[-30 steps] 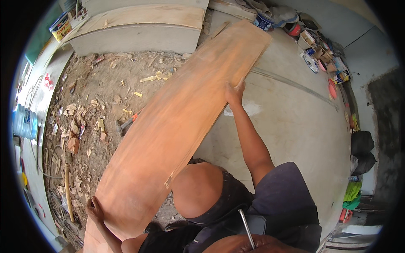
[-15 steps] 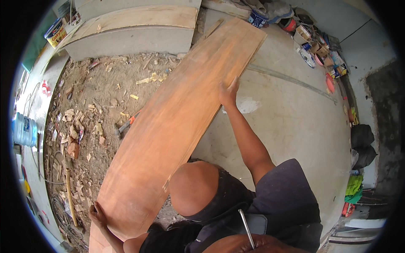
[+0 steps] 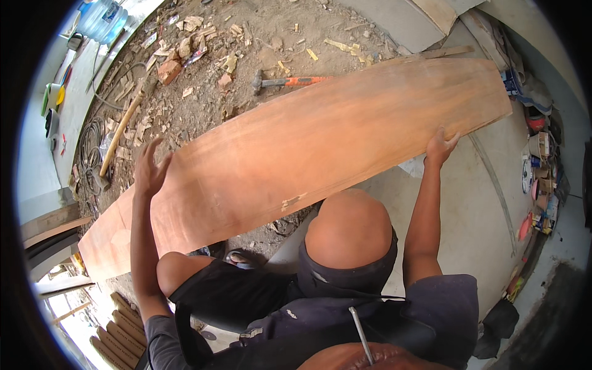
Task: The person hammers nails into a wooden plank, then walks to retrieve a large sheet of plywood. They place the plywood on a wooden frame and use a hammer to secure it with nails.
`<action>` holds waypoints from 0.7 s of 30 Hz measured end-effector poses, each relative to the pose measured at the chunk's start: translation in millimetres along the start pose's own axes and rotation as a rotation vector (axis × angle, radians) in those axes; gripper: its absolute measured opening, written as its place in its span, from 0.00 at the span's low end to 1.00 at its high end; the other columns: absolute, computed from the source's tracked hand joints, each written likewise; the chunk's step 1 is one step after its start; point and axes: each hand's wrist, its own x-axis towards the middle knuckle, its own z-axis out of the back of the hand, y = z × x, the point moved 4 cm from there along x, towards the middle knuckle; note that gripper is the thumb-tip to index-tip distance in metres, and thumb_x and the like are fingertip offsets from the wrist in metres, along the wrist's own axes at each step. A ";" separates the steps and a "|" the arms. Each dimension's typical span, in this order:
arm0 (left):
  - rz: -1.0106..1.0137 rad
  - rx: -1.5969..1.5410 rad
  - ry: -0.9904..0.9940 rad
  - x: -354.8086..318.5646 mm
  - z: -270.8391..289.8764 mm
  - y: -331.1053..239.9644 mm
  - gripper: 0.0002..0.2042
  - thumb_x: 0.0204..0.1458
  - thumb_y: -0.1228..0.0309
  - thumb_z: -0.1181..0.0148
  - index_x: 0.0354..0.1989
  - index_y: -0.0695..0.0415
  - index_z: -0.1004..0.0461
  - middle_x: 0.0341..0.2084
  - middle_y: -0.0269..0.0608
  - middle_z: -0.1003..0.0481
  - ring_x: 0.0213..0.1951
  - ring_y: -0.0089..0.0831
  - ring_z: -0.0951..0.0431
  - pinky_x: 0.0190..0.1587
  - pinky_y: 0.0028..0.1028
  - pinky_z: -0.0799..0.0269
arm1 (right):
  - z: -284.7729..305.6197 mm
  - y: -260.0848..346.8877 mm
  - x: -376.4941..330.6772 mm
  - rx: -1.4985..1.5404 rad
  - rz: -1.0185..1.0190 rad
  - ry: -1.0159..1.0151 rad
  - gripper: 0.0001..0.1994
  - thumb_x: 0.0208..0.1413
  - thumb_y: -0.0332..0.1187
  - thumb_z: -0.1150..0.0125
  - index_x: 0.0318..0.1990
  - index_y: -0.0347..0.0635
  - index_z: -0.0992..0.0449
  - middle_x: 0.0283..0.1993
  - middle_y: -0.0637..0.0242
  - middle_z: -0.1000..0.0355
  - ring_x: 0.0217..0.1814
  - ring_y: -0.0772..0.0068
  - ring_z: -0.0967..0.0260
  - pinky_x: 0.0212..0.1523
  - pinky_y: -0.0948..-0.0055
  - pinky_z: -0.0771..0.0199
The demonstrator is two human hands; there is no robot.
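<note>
The right hand [image 3: 441,148] holds a long wooden board [image 3: 308,148]

The wooden board is brown and flat. It slants across, from low on the left to high on the right, just past a bent, bare knee [image 3: 348,228]. The right hand grips its near edge, close to the board's right end. The left hand [image 3: 152,169] has its fingers spread apart and grips nothing. It is at the board's far edge, toward the left end, and I cannot tell if it touches the wood. The left arm [image 3: 142,246] goes across over the top of the board. On the near edge, a small strip [image 3: 293,201] looks chipped and rough.

Past the board is brown dirt [image 3: 209,102] with bits of wood [image 3: 231,63] all over it. A hammer [image 3: 287,81] with an orange handle lies there, and its handle end is right by the board. A red brick [image 3: 168,71] lies on the dirt too. On the left is a long, stick-like wooden handle [image 3: 121,132], next to a coil of dark cable [image 3: 91,145]. A big blue water jug [image 3: 102,21] is up at the top left. On the right is a smooth grey floor [image 3: 481,203].
</note>
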 end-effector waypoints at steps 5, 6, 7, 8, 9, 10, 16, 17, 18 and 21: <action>-0.616 -0.103 0.442 36.3 -46.8 -227.7 0.37 0.48 0.55 0.34 0.66 0.53 0.40 0.66 0.49 0.41 0.68 0.48 0.44 0.70 0.49 0.52 | -8.1 -26.6 23.7 0.053 0.112 -0.013 0.39 0.59 0.45 0.45 0.71 0.32 0.52 0.71 0.42 0.49 0.73 0.48 0.49 0.70 0.63 0.49; -0.688 -0.088 0.512 35.0 -69.7 -264.8 0.41 0.48 0.51 0.35 0.69 0.51 0.44 0.69 0.48 0.47 0.71 0.46 0.50 0.72 0.49 0.59 | -7.2 -24.3 28.0 0.010 0.108 -0.031 0.39 0.59 0.45 0.45 0.71 0.31 0.52 0.71 0.42 0.50 0.73 0.48 0.49 0.70 0.63 0.49; -0.733 -0.152 0.477 34.0 -92.4 -296.4 0.42 0.48 0.49 0.36 0.70 0.51 0.46 0.70 0.47 0.49 0.72 0.45 0.53 0.72 0.51 0.62 | -10.4 -21.0 27.5 -0.024 0.103 -0.030 0.38 0.59 0.44 0.46 0.71 0.31 0.52 0.72 0.42 0.50 0.73 0.48 0.49 0.70 0.63 0.49; -0.764 -0.210 0.449 29.0 -114.3 -323.0 0.43 0.47 0.46 0.37 0.71 0.50 0.47 0.72 0.46 0.52 0.73 0.44 0.55 0.72 0.53 0.64 | -9.9 -20.4 22.7 0.024 0.093 -0.014 0.38 0.59 0.44 0.46 0.71 0.31 0.52 0.72 0.42 0.51 0.73 0.48 0.50 0.70 0.63 0.49; -0.763 -0.165 0.440 24.4 -132.2 -348.4 0.44 0.47 0.46 0.37 0.71 0.49 0.47 0.72 0.45 0.53 0.73 0.43 0.55 0.72 0.55 0.65 | -9.7 -17.1 21.8 0.075 0.086 0.001 0.38 0.60 0.44 0.46 0.71 0.31 0.53 0.72 0.42 0.51 0.74 0.48 0.51 0.71 0.63 0.50; -0.763 -0.124 0.428 18.8 -146.0 -372.7 0.44 0.47 0.46 0.38 0.71 0.49 0.47 0.72 0.44 0.54 0.73 0.42 0.56 0.71 0.57 0.67 | -10.4 -12.8 23.0 0.125 0.084 0.015 0.38 0.60 0.44 0.46 0.71 0.31 0.53 0.73 0.42 0.52 0.74 0.48 0.52 0.71 0.63 0.51; -0.555 -0.108 0.421 7.9 -172.2 -414.3 0.43 0.45 0.53 0.37 0.72 0.46 0.47 0.73 0.39 0.53 0.73 0.38 0.55 0.69 0.64 0.67 | -6.0 -22.8 23.7 -0.018 0.094 0.015 0.36 0.62 0.40 0.50 0.70 0.30 0.56 0.73 0.41 0.57 0.76 0.45 0.59 0.73 0.59 0.57; -0.537 -0.125 0.430 11.0 -168.4 -411.6 0.43 0.44 0.54 0.37 0.71 0.45 0.47 0.73 0.38 0.53 0.73 0.38 0.55 0.69 0.64 0.67 | -6.4 -20.7 22.0 -0.009 0.084 0.023 0.36 0.62 0.39 0.50 0.70 0.30 0.56 0.73 0.41 0.58 0.76 0.45 0.60 0.74 0.58 0.58; -0.533 -0.134 0.441 13.1 -166.1 -412.6 0.43 0.42 0.57 0.37 0.71 0.43 0.46 0.73 0.37 0.52 0.73 0.38 0.54 0.69 0.64 0.66 | -5.1 -18.8 21.8 -0.001 0.075 0.033 0.36 0.61 0.39 0.50 0.70 0.30 0.57 0.73 0.40 0.59 0.76 0.44 0.61 0.74 0.57 0.58; -0.505 -0.118 0.498 14.1 -166.1 -414.7 0.44 0.40 0.58 0.36 0.71 0.43 0.46 0.72 0.38 0.52 0.73 0.39 0.53 0.69 0.63 0.66 | -8.1 -4.4 24.7 0.072 0.038 0.080 0.36 0.61 0.38 0.51 0.70 0.29 0.59 0.73 0.40 0.62 0.76 0.43 0.64 0.74 0.56 0.59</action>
